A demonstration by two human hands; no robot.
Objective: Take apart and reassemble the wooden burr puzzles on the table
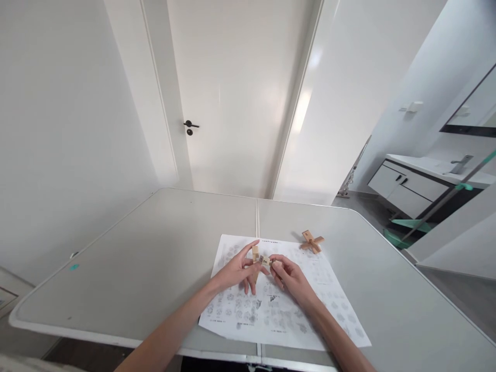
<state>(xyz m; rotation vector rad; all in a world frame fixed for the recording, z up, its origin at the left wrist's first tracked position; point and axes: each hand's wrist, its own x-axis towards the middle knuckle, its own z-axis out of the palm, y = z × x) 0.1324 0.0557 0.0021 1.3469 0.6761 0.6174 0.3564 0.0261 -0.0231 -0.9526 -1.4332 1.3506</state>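
Above the printed sheet, my left hand (237,270) is closed around a light wooden burr puzzle piece (254,251) that points away from me. Another wooden burr puzzle piece (265,260), with a dark mark on its face, lies crosswise between my two hands. Its right end is pinched by the fingers of my right hand (293,280). My fingers hide parts of both pieces, so I cannot tell how they fit together. The white sheet (248,331) beneath is covered with small grey diagrams and lines of text.
Several brown wooden pieces (312,243) lie crossed in a small pile by the sheet's upper right corner. The grey folding table (127,258) has a seam down its middle. Beyond its far edge is a white door (240,103); a sink cabinet (411,188) stands at right.
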